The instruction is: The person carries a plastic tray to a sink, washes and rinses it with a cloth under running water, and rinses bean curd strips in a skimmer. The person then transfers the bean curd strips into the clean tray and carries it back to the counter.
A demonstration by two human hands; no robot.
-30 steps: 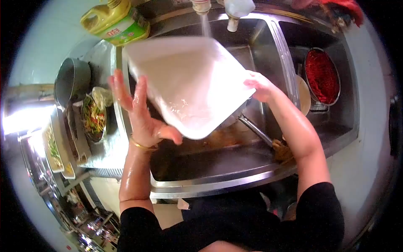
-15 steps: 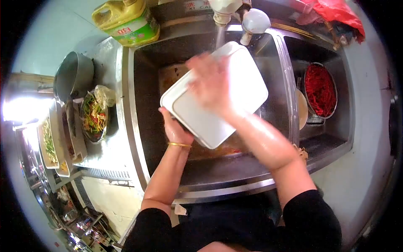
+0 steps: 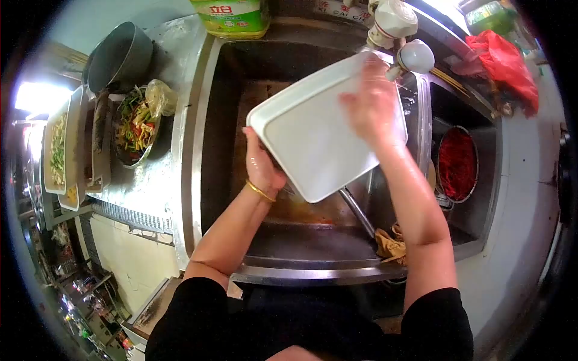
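Note:
A white rectangular plastic tray (image 3: 325,129) is held tilted above the sink basin (image 3: 289,240). My left hand (image 3: 263,165) grips its lower left side, with the thumb over the rim and the other fingers hidden beneath. A yellow bracelet circles that wrist. Against the tray's upper right part lies my right hand (image 3: 373,105), blurred by motion, its fingers stretched out and thumb apart. Just past the tray's top right corner are the white tap fittings (image 3: 394,27).
Left of the sink, a bowl of cut vegetables (image 3: 135,129) and a dark pot (image 3: 123,57) stand on the metal counter. A detergent jug (image 3: 232,18) stands behind. In the right basin is a bowl of red shreds (image 3: 457,162). A tan cloth (image 3: 391,245) hangs near the front edge.
My right hand has slid across the tray toward its upper right side. The tray now shows more squarely to me. The whole view has shifted, and the metal pipe and cloth are uncovered.

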